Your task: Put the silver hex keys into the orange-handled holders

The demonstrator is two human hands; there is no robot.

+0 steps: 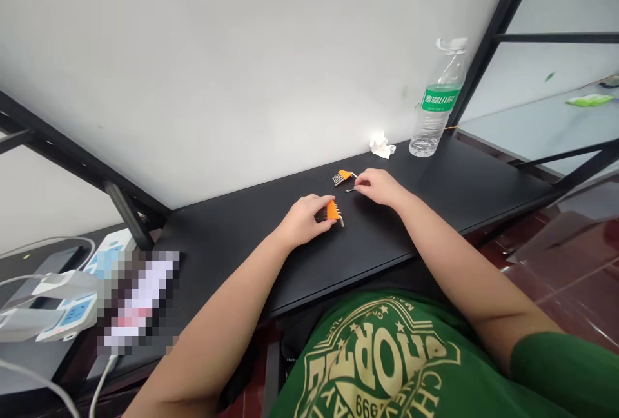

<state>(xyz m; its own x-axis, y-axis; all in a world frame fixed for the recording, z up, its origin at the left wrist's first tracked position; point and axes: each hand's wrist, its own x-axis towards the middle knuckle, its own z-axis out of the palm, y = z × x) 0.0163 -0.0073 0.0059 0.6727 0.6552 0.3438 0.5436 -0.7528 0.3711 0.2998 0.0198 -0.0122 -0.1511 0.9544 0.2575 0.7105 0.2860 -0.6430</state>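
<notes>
My left hand (305, 219) grips an orange holder (332, 210) between thumb and fingers, with several metal bits or keys sticking out of it and one bent piece at its right end. To the right and a little farther off, my right hand (376, 187) pinches a small thin metal piece (349, 190) just above the black table (232, 237). Beside those fingertips lies a second orange holder (344, 175) with a row of metal pins and a bent white-looking piece.
Near the wall stand a crumpled white tissue (382, 146) and a clear water bottle (438, 105) with a green label. Power strips (72, 315), cables and a blurred-out phone (142, 298) lie at the left. Black metal frame bars rise on both sides.
</notes>
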